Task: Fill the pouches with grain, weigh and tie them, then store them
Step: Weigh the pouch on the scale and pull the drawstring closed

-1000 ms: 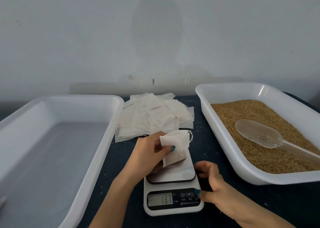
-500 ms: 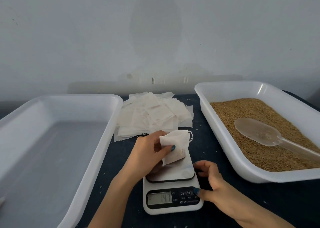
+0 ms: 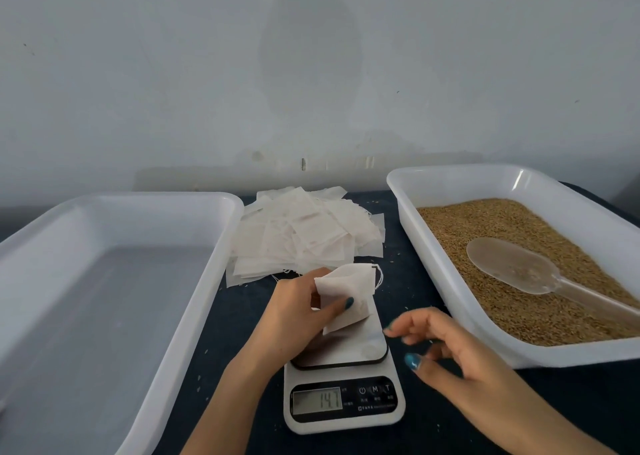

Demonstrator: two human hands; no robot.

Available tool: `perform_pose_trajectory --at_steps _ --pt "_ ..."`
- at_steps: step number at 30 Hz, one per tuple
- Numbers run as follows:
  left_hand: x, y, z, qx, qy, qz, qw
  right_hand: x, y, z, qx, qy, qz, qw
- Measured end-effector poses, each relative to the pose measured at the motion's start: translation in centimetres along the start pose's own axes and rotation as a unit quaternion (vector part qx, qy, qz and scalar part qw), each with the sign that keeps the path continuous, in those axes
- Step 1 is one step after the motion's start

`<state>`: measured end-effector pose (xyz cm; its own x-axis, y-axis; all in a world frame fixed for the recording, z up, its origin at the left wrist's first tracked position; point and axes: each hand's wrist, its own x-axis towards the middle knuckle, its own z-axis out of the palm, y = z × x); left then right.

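Note:
My left hand [image 3: 298, 312] pinches a white drawstring pouch [image 3: 346, 292] and holds it upright on the steel plate of a small white kitchen scale [image 3: 343, 399]; the display reads about 14.7. My right hand [image 3: 446, 350] hovers just right of the scale with fingers loosely spread, holding nothing. A heap of flat empty pouches [image 3: 304, 233] lies behind the scale. On the right, a white tray [image 3: 450, 184] holds brown grain [image 3: 512, 281] with a translucent plastic scoop [image 3: 519, 267] lying on it.
A large empty white tray [image 3: 114, 205] stands on the left. The table has a dark blue cover [image 3: 408, 246] with a few stray grains on it. A pale wall closes off the back.
My right hand has lifted off the scale's right edge and its fingers have spread. The reading went from about 13 to about 14.7. My left hand still holds the pouch.

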<state>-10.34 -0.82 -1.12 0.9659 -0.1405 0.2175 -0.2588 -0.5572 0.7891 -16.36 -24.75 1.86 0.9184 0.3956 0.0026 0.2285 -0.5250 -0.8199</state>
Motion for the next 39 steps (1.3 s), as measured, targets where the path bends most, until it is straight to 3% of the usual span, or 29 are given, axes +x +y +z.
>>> perform_pose_trajectory --at_steps 3,8,10,12,15,18,23,31,35,39 --pt "0.1 0.0 0.0 0.006 0.023 0.013 1.0 0.1 -1.2 -1.4 0.0 0.012 -0.038 0.999" --pt "0.2 1.1 0.3 -0.048 0.033 0.016 0.998 1.7 -1.7 -0.9 -0.038 0.106 -0.09 0.99" --pt "0.1 1.7 0.4 -0.061 0.039 0.026 0.997 2.4 -2.6 -0.8 -0.138 0.179 -0.17 0.959" --pt "0.1 2.2 0.7 -0.067 0.043 0.039 0.996 3.4 -3.9 -1.0 -0.273 0.216 -0.253 0.903" --pt "0.2 2.6 1.1 -0.05 0.049 0.05 0.996 5.2 -5.0 -1.5 -0.392 0.212 -0.309 0.84" --pt "0.2 2.7 1.3 -0.051 0.044 0.05 0.996 6.5 -5.0 -1.9 -0.452 0.197 -0.332 0.804" --pt "0.1 2.7 1.1 -0.064 0.048 0.035 0.996 7.3 -4.8 -2.9 -0.441 0.159 -0.317 0.824" --pt "-0.2 3.1 1.0 -0.106 0.048 0.014 0.993 7.8 -4.6 -3.9 -0.455 0.158 -0.325 0.814" --pt "-0.3 3.1 1.1 -0.087 0.06 0.01 0.994 8.8 -4.7 -4.0 -0.469 0.109 -0.344 0.806" --pt "-0.4 3.3 1.2 -0.145 0.019 -0.003 0.989 9.3 -4.9 -4.3 -0.432 0.051 -0.286 0.853"
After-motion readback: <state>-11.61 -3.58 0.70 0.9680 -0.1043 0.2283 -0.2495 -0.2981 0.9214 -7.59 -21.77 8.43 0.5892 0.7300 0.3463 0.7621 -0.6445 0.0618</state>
